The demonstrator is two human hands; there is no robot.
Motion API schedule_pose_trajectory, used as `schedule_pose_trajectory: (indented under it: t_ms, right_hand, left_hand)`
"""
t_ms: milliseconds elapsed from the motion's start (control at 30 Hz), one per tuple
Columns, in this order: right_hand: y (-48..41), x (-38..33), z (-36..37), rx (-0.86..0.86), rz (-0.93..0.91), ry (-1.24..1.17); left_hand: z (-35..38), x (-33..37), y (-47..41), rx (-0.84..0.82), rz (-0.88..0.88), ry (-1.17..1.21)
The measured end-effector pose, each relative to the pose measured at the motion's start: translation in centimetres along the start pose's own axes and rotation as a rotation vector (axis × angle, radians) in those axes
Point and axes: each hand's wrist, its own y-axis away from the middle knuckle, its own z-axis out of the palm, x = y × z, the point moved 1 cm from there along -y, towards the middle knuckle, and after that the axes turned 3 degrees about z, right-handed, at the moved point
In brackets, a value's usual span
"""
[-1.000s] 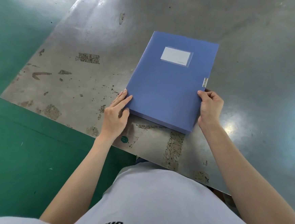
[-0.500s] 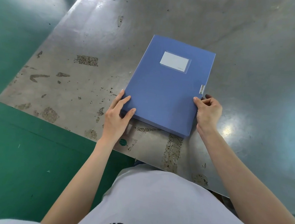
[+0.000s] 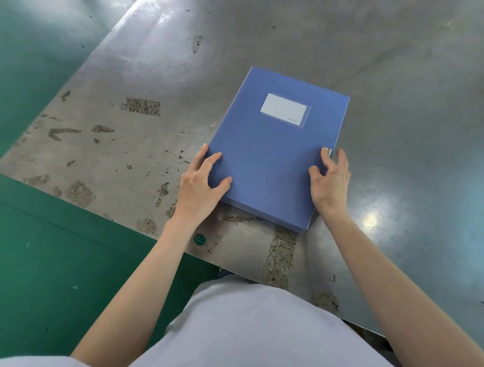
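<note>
White shirt point(image 3: 252, 337) with cut-off black lettering. Left hand point(image 3: 203, 186) and right hand point(image 3: 332, 181) rest with spread fingers on the near corners of a blue plastic box file point(image 3: 269, 156), which lies flat on the scuffed grey metal table point(image 3: 401, 94). The print on its white label point(image 3: 283, 109) is illegible.

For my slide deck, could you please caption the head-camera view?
Left hand and right hand rest on the near end of a closed blue file box on a worn metal table.

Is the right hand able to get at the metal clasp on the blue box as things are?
Probably yes: the right hand rests on the right edge of the box, right beside the clasp, with nothing between them.
</note>
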Motion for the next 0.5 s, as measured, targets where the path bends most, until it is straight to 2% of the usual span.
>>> schedule_pose_trajectory:
  t_ms: [200,500]
  right_hand:
    - [-0.1,-0.6,-0.2,-0.035,-0.055,0.158]
    - [0.3,-1.3,-0.5,-0.041,-0.072,0.198]
  left_hand:
    - [0.5,1.0,-0.7,0.02,-0.062,-0.044]
    - [0.2,2.1,-1.9,0.029,-0.119,-0.155]
